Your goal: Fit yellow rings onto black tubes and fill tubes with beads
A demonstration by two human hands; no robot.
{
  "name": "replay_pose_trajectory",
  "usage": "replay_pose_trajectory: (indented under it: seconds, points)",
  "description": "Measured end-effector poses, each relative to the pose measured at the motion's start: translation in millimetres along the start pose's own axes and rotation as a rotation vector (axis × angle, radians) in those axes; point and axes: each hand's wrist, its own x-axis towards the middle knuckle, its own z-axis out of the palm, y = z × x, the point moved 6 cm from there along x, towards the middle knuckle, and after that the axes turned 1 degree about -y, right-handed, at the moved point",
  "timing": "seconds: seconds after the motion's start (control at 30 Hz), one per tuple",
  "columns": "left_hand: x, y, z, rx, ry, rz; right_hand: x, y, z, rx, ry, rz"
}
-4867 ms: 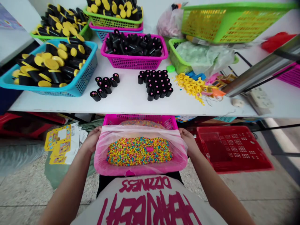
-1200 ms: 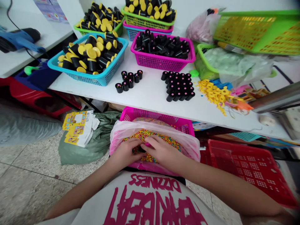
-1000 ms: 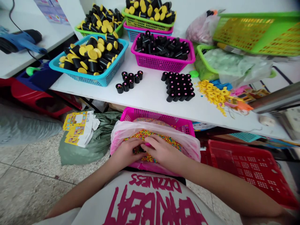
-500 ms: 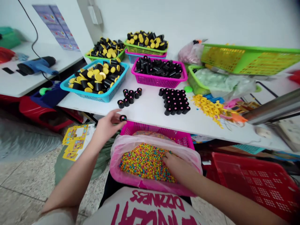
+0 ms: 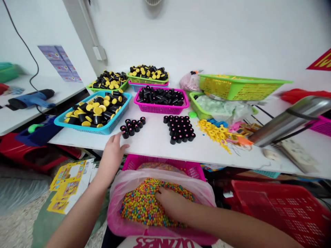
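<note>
My left hand (image 5: 113,155) is at the table's front edge, thumb spread away from the fingers. Its fingertips are beside or touching the nearest black cup (image 5: 125,133) in a small cluster of black cups (image 5: 133,126) standing on the table. Coloured bits show in some of their tops. My right hand (image 5: 169,203) rests in a heap of small multicoloured balls (image 5: 141,203), its fingertips buried among them. A translucent plastic bag (image 5: 117,184) lines the pink basket (image 5: 204,174) that holds the balls. Right of the cluster stands a block of black cups (image 5: 181,129) with pink centres.
Behind are a blue basket (image 5: 108,129) of yellow-capped black cups and a magenta basket (image 5: 161,108) of black cups. Yellow plastic pieces (image 5: 214,132) lie to the right near a metal tube (image 5: 287,120). A red crate (image 5: 279,206) stands low at right.
My left hand has carried a black cup forward to the cluster and its thumb has come away. My right hand has moved left and deeper into the balls. The view has tilted up.
</note>
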Motion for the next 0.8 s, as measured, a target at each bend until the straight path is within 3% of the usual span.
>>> replay_pose_trajectory:
  seconds: [0.1, 0.23, 0.33, 0.43, 0.53, 0.63, 0.7, 0.8]
  points:
    - [15, 53, 23.5, -0.147, -0.1, 0.23, 3, -3, -1, 0.034, 0.019, -0.071]
    - [78, 108, 93.4, -0.185, -0.295, 0.311, 5, -7, -5, 0.07, 0.023, -0.108]
    - [120, 124, 137.5, -0.177, -0.314, 0.293, 4, -7, -7, 0.098, 0.059, -0.108]
    - [137, 124, 154.6, -0.175, -0.303, 0.247, 1, -4, -8, 0.156, 0.11, -0.117]
    - [131, 113, 140.3, -0.18, -0.261, 0.178, -3, 2, -8, 0.274, 0.113, -0.102]
    - [101, 105, 100.0, -0.207, -0.225, 0.179, -8, 10, -10, 0.417, 0.104, -0.07]
    - [64, 106, 63.3, -0.298, -0.215, 0.263, -12, 14, -13, 0.511, 0.112, -0.057]
    - [-10, 102, 20.2, -0.386, -0.348, 0.249, -18, 18, -18, 0.643, 0.128, -0.036]
